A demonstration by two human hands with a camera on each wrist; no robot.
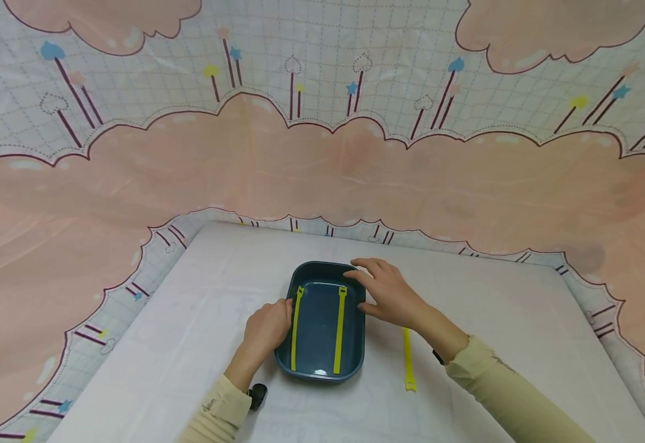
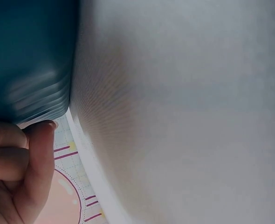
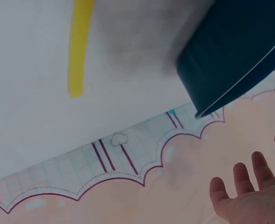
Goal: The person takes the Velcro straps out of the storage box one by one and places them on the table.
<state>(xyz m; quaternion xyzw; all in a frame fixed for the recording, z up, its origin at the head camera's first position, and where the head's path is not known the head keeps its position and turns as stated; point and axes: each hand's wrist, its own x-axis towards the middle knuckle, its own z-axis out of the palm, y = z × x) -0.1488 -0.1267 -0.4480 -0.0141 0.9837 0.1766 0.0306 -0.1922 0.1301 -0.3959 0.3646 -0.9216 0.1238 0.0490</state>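
Note:
A dark blue rectangular tray [image 1: 316, 332] with rounded corners stands on the white table. Two yellow cable straps lie lengthwise inside it: the left strap [image 1: 297, 326] along the left wall, the right strap [image 1: 340, 332] nearer the right wall. My left hand [image 1: 269, 326] grips the tray's left side, its fingers curled in the left wrist view [image 2: 16, 163]. At the upper right rim is my right hand [image 1: 388, 292], fingers spread and holding nothing. In the right wrist view its fingertips [image 3: 242, 175] appear apart from the tray's wall [image 3: 221, 60].
Another yellow strap [image 1: 408, 363] lies on the white table [image 1: 200, 289], right of the tray and below my right wrist. Behind and around the table hangs a patterned cloth [image 1: 322, 172] with pink clouds.

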